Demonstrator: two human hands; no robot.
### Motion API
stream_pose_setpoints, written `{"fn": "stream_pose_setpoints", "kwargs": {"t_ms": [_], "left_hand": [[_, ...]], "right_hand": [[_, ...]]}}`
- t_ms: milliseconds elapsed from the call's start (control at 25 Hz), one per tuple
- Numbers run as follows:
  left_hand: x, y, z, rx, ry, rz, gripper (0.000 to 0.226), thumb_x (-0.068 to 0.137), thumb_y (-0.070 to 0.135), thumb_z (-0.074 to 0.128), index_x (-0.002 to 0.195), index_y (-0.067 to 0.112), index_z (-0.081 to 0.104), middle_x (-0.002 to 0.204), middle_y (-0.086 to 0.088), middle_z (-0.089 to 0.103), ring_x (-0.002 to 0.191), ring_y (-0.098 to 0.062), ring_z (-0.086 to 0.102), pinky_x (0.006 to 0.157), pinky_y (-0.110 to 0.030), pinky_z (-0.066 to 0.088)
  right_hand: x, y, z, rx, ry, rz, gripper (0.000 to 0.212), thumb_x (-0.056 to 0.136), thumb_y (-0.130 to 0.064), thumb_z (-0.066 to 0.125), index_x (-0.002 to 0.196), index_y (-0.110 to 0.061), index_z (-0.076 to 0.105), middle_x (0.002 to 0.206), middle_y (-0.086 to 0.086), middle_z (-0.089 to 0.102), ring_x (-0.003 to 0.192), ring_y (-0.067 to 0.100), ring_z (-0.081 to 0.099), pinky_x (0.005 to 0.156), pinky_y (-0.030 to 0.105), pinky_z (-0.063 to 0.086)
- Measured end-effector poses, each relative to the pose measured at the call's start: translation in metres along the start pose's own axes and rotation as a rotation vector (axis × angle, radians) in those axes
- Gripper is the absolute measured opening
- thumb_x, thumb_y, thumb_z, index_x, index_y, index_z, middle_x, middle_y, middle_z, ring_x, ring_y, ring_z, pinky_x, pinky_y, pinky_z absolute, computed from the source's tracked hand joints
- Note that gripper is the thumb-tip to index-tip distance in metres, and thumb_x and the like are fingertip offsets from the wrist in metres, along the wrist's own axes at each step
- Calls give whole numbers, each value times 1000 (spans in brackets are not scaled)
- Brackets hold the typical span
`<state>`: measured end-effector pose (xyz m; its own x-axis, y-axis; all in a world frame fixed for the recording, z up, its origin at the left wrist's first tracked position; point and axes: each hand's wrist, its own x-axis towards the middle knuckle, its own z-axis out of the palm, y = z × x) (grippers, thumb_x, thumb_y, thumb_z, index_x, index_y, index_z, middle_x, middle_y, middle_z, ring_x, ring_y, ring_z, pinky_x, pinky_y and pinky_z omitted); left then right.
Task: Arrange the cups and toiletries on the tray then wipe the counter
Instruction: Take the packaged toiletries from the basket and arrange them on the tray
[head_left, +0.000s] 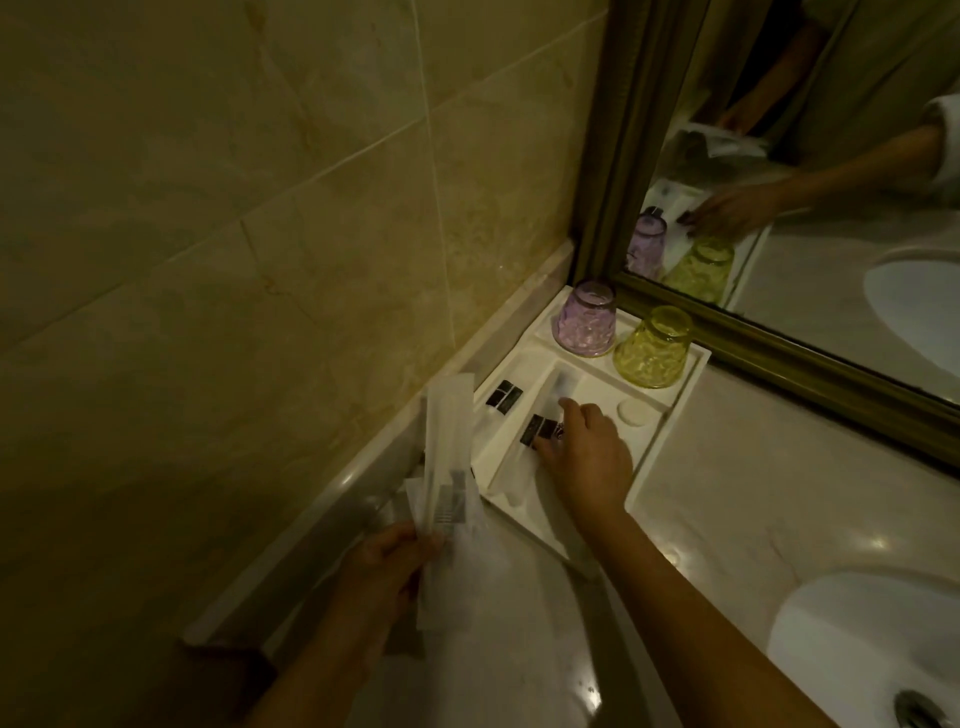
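Observation:
A white tray (670, 421) sits in the counter corner below the mirror. At its back stand a purple cup (586, 325) and a yellow cup (653, 347), both upside down. My right hand (584, 457) reaches into the tray's middle compartment and its fingers touch a wrapped toiletry packet (545, 431) with a dark label. Another packet with a dark label (503, 397) lies in the left compartment. My left hand (387, 564) grips a bundle of long white wrapped toiletry packets (449, 467) upright, just left of the tray.
A white round soap (635, 413) lies in the tray's right section. A white sink basin (872, 639) with a drain is at the lower right. The framed mirror (779, 182) rises behind the tray, and a tiled wall (260, 234) borders the marble counter (727, 499) on the left.

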<state>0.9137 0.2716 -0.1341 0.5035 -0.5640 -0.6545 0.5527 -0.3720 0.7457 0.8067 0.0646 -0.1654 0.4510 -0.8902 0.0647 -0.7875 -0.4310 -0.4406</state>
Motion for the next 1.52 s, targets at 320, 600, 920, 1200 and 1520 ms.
{"fn": "stream_pose_setpoints", "kwargs": {"t_ms": [320,600,920,1200,1520], "left_hand": [[0,-2,0,-24,21,-9,17,75,10,68,92,13,71,86,-10,76,85,-28,69,75,-41,54],[0,2,1,-39,-24,17,33,51,23,74,84,19,74,86,-6,76,84,-24,69,64,-31,53],[-3,1,30,70,-87,77,3,80,16,65,83,17,66,81,-5,73,78,-21,70,61,-34,57],[3,8,26,108,-54,102,8,84,9,61,88,12,67,87,-12,67,76,-24,64,60,-35,55],[-5,23,44,7,-333,102,15,87,24,55,90,14,67,68,5,75,64,-8,70,52,-23,55]], "right_hand": [[-7,5,20,-266,-173,-186,77,85,-66,25,145,-20,14,157,5,12,145,23,3,112,60,-6],[-22,-23,1,130,-109,-76,48,88,-51,45,128,-24,48,138,8,49,130,28,39,109,49,23],[-70,-33,-52,1067,-554,319,10,81,-17,66,84,-10,73,84,17,71,79,29,67,77,40,56],[-68,-10,-72,1147,-289,359,14,79,-4,66,82,-17,70,84,7,70,81,23,64,69,29,50],[-89,-8,-83,407,256,-573,16,78,-13,63,90,-22,68,102,-4,48,93,12,45,70,21,43]]}}
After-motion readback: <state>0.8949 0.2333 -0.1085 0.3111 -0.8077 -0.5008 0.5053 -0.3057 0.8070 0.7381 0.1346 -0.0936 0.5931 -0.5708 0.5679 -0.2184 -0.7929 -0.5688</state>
